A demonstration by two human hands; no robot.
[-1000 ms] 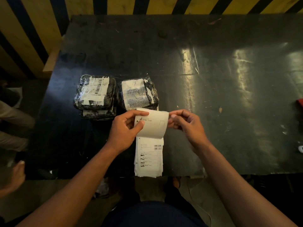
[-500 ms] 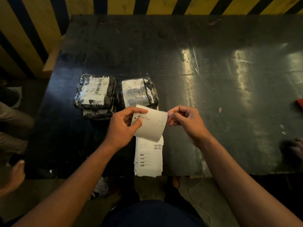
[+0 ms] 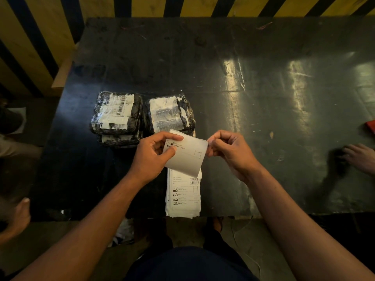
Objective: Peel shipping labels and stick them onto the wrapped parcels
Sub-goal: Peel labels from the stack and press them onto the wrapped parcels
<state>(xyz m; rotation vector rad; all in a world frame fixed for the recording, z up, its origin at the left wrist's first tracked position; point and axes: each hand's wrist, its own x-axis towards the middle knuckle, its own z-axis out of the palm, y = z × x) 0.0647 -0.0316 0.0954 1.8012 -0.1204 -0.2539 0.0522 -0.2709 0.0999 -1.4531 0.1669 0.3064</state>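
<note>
A white shipping label sheet (image 3: 187, 156) is held up over the table's near edge, curled back at its bottom. My left hand (image 3: 151, 154) grips its left side between thumb and fingers. My right hand (image 3: 227, 148) pinches its top right corner. Under it lies a stack of printed label sheets (image 3: 183, 196), reaching the table's front edge. Two stacks of wrapped parcels in clear plastic stand just beyond my hands: the left parcel stack (image 3: 116, 117) with barcoded labels on top, and the right parcel (image 3: 168, 115) with a white label.
The dark metal table (image 3: 263, 88) stretches far to the right. Another person's hand (image 3: 359, 157) rests on it at the right edge, near a red object (image 3: 371, 126). Someone else's hand (image 3: 19, 216) shows at the lower left. A yellow-black striped wall stands behind.
Both hands lifted the label sheet slightly up and away from me. Another person's hand has come into view on the table at the right edge.
</note>
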